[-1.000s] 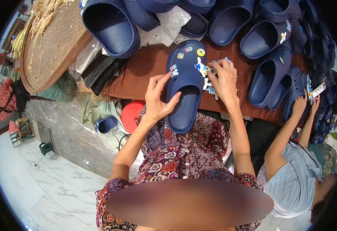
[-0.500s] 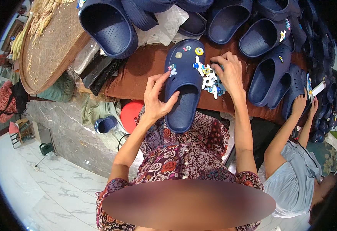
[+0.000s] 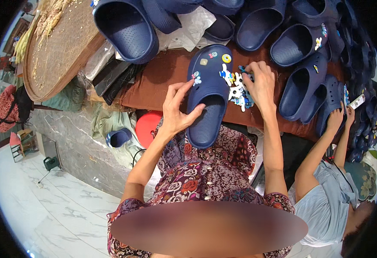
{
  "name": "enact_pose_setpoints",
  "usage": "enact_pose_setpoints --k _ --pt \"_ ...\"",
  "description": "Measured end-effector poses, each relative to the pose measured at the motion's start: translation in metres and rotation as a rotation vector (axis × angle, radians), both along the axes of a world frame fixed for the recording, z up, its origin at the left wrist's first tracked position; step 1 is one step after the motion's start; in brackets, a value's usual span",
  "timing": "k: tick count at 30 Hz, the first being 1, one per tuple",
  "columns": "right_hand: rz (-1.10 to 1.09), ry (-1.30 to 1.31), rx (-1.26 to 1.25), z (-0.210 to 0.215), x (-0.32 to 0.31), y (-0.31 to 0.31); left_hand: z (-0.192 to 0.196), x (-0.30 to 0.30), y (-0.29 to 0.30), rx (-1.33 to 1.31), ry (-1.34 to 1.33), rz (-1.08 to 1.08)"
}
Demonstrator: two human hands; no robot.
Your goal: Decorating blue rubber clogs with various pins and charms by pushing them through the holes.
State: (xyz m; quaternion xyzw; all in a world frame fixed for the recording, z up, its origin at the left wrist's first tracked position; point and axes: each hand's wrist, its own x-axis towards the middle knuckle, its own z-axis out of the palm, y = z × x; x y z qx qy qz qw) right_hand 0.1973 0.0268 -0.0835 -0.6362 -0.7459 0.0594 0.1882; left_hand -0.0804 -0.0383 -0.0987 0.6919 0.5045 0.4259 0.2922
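Note:
A navy clog point(image 3: 206, 122) lies toe away from me at the edge of the brown cloth. Candy-shaped, yellow ring and pale charms sit on its toe. My left hand point(image 3: 176, 109) grips its left side, thumb at the foot opening and fingertips beside a pale blue charm point(image 3: 197, 80). Right of the clog, a loose pile of white, blue and yellow shoe charms point(image 3: 237, 91) rests on the cloth. Over the pile's right side, my right hand point(image 3: 261, 85) is bent, fingers drawn together among the charms; what they pinch is hidden.
Many navy clogs point(image 3: 259, 23) crowd the far side and right of the brown cloth point(image 3: 162, 81). A round woven tray point(image 3: 61, 47) stands at far left. Beside me on the right, another person's hands point(image 3: 337, 116) hold a clog. Below the cloth is a red round stool point(image 3: 149, 129).
My right hand has shifted slightly right and its fingers have curled in more over the charms. The left hand keeps its hold on the clog. The whole view has shifted a little.

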Motion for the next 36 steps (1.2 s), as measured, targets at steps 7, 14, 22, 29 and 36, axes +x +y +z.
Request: enact_pose_setpoints --k 7,14,22,29,36 --pt "-0.059 0.691 -0.130 0.049 -0.022 -0.014 0.004 -0.004 0.004 -0.155 -0.248 0.057" --pt "0.478 0.418 -0.017 0.063 -0.069 -0.005 0.020 0.003 0.018 -0.240 -0.387 0.083" --pt "0.607 0.412 -0.018 0.052 -0.078 0.007 0.005 0.002 0.024 -0.152 -0.339 0.071" --pt "0.531 0.465 -0.032 0.053 -0.073 -0.005 0.005 0.003 0.018 -0.210 -0.284 0.112" --pt "0.339 0.522 -0.007 0.046 -0.058 -0.025 0.012 0.001 0.021 0.245 0.010 0.087"
